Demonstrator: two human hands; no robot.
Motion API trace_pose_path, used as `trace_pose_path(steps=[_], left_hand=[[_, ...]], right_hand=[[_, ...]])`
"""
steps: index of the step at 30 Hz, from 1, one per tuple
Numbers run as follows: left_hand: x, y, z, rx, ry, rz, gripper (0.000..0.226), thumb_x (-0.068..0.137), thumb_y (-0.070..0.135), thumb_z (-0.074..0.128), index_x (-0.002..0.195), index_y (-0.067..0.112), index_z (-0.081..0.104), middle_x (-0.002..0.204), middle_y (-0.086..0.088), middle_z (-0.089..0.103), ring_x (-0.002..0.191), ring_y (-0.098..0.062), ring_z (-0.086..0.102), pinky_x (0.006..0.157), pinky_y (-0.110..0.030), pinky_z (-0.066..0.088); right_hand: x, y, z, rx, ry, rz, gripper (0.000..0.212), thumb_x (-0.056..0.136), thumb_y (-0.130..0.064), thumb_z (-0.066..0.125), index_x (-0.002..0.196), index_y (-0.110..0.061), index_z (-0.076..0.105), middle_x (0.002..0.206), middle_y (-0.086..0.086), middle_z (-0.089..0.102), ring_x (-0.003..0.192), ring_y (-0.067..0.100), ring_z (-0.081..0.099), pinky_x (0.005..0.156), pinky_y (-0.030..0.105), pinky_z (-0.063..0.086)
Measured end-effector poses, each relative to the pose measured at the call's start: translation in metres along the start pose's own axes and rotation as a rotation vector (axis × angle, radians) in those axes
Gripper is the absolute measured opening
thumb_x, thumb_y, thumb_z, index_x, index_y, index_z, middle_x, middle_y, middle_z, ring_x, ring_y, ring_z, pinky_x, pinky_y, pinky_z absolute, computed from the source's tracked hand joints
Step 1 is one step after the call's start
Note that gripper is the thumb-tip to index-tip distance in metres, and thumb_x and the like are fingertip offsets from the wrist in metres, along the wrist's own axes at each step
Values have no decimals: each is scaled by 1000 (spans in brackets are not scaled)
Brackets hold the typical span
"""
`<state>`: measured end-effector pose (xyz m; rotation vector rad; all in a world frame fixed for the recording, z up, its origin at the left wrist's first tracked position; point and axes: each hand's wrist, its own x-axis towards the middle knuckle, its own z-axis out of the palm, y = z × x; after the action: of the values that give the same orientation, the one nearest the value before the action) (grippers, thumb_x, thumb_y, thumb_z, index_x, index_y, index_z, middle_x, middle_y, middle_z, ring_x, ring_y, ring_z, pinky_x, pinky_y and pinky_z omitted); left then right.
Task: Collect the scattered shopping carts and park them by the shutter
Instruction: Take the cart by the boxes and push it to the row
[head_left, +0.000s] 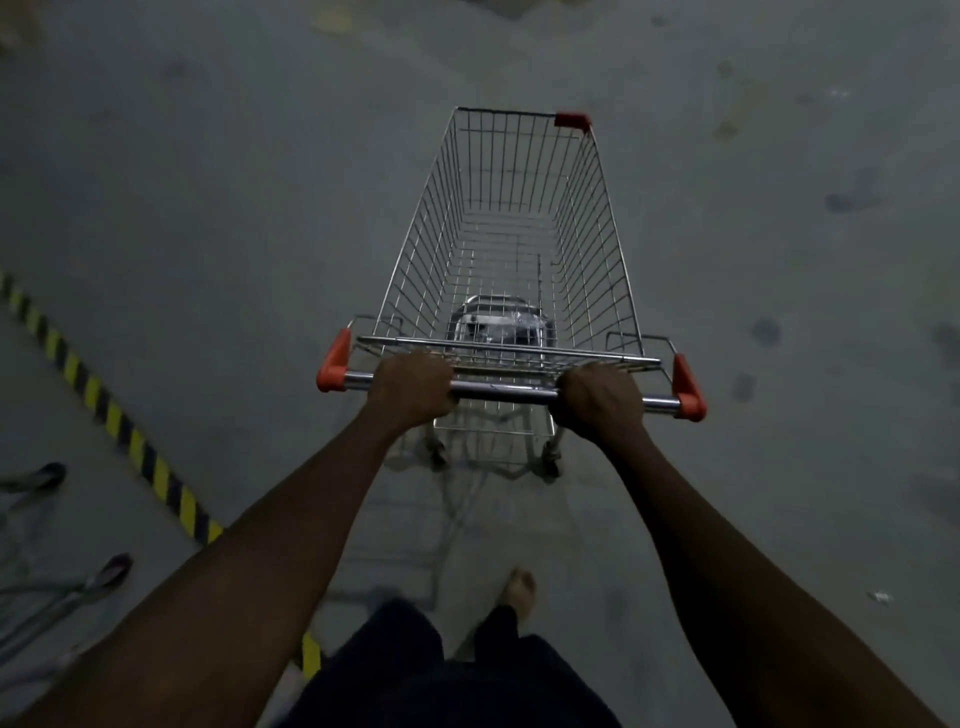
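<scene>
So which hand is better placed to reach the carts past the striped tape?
Probably left: left hand and right hand both grip the handle, but the striped tape and blurred carts lie leftward.

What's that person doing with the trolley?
A person grips the handle bar of a wire shopping cart, left hand and right hand both curled round it, on a grey floor. A yellow-and-black striped line runs at the left. No shutter shows yet.

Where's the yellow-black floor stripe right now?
In the head view, the stripe crosses the floor diagonally at lower left, left of the cart.
</scene>
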<state>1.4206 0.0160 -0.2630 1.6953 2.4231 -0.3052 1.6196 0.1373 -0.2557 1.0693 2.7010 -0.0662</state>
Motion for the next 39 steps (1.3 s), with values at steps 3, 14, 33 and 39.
trace_pose_path(steps=[3,14,33,39], left_hand=[[21,-38,-5,-6,-6,-80,33,79,43,58,98,18,68,98,-3,70,94,-26,67,75,-34,51],[105,-211,-12,-46,41,-239,38,81,49,55,98,18,68,96,-4,70,91,-26,66,77,-36,51],[248,-511,-14,-94,18,-502,39,82,50,56,106,22,68,103,-1,70,98,-22,66,79,-33,49],[304,-619,-42,-203,-32,-650,38,80,45,61,111,24,66,106,-2,69,99,-24,65,80,-33,50]], right_hand=[[49,-21,-14,0,12,-53,23,78,-38,63,77,-16,69,67,3,60,57,24,57,54,27,43],[243,-129,-60,-78,52,-226,24,77,-40,63,78,-16,70,74,5,68,65,28,67,54,27,40],[558,-334,-128,-134,110,-483,24,75,-37,59,67,-15,65,61,5,62,57,30,63,52,27,41],[688,-414,-169,-93,131,-604,26,76,-38,61,75,-13,68,72,9,67,67,31,67,56,28,38]])
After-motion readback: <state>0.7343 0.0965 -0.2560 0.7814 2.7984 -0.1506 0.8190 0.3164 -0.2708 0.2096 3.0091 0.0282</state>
